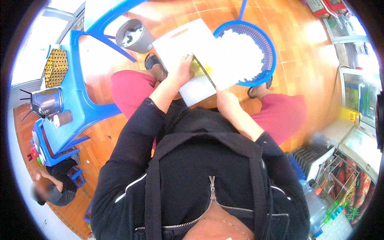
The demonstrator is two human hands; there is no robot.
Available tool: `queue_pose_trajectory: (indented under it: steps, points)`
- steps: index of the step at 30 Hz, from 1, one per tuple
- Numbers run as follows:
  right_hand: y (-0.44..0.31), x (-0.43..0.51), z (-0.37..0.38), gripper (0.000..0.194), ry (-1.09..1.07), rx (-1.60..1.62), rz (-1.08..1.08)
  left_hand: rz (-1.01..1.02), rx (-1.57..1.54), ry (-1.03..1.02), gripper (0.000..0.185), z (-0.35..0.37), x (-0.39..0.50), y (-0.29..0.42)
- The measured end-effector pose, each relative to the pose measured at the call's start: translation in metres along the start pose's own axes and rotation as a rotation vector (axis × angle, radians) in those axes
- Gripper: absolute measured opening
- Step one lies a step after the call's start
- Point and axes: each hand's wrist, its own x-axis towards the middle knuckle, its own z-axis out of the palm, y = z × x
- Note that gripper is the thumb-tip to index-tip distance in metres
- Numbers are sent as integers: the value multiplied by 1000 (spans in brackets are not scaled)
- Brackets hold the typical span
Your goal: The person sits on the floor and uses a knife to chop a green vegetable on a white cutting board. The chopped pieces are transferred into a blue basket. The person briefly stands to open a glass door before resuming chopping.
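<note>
A white cutting board (177,40) lies tilted between the person's knees. On it, my left hand (182,68) holds down a pale yellow-green piece of food (196,69), its fingertips beside a dark knife blade (206,72). My right hand (225,99) grips the knife at its near end; the handle is mostly hidden. The blade stands along the food's right side, with small yellow bits (208,67) just beyond it. Right of the board, a blue plastic basket (273,60) holds a heap of white pieces (244,52), too glaring to tell apart.
A grey bin (147,39) with scraps stands beyond the board's left side. Blue plastic tables (73,99) at left carry a woven box (56,67), a metal container and a cup (63,118). A seated person (60,189) is at lower left. Glass-fronted cabinets (357,93) line the right.
</note>
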Motion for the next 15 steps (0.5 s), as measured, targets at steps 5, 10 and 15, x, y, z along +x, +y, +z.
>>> queue_pose_trajectory:
  steps: [5,10,15]
  points:
    - [6,13,18,18,29,61,-4,-23,26,-38,50,5,-4,-2]
    - [10,51,51,18,93,-181,-129,-34,8,-36,51,8,1,-4]
    - [9,56,54,18,97,111,-53,25,32,67,48,6,-2,-2]
